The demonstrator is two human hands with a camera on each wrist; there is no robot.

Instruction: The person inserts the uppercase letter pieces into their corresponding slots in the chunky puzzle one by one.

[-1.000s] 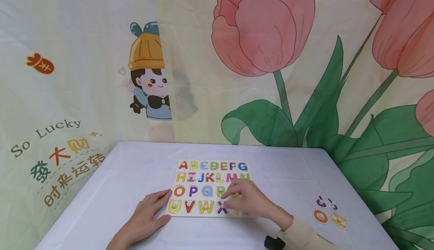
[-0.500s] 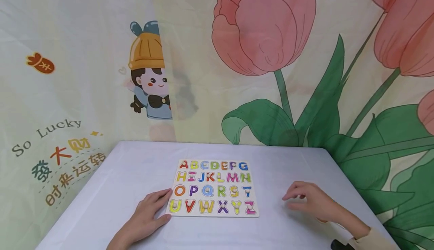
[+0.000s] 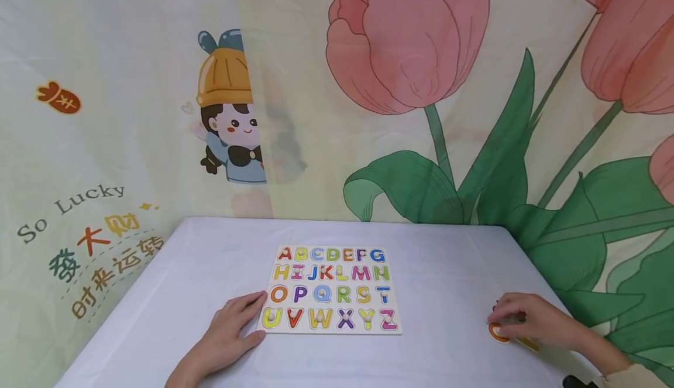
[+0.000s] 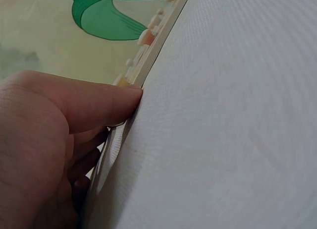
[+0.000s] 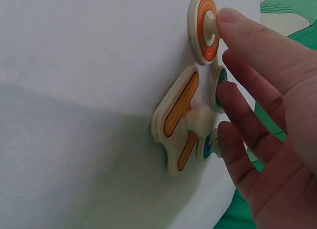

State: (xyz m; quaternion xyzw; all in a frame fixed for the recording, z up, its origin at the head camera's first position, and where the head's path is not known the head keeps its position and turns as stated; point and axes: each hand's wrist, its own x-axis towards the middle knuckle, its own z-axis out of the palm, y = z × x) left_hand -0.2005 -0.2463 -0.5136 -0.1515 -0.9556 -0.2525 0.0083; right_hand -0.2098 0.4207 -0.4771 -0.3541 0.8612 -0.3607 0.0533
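A white alphabet puzzle board [image 3: 330,290] lies on the table, with knobbed letter pieces sitting in many of its slots. My left hand [image 3: 227,329] rests at the board's left side, fingers along the edge and thumb [image 4: 111,102] at the near corner. At the table's right, my right hand [image 3: 532,320] hangs low over loose letter pieces. Its thumb [image 5: 233,21] is right at the knob of the orange O piece [image 5: 202,33], while its other fingers are loosely bent and spread. An orange-yellow H piece [image 5: 181,117] lies beside the O.
Two bluish letter pieces, one of them this upper piece [image 5: 220,87], lie behind the right hand's fingers. A white cloth covers the table [image 3: 437,271]. Behind it hangs a curtain [image 3: 295,83] printed with tulips and a cartoon figure.
My right hand has left the lower right part of the board and moved right to the loose pieces, now partly covering them. My left hand stays at the board's left edge.
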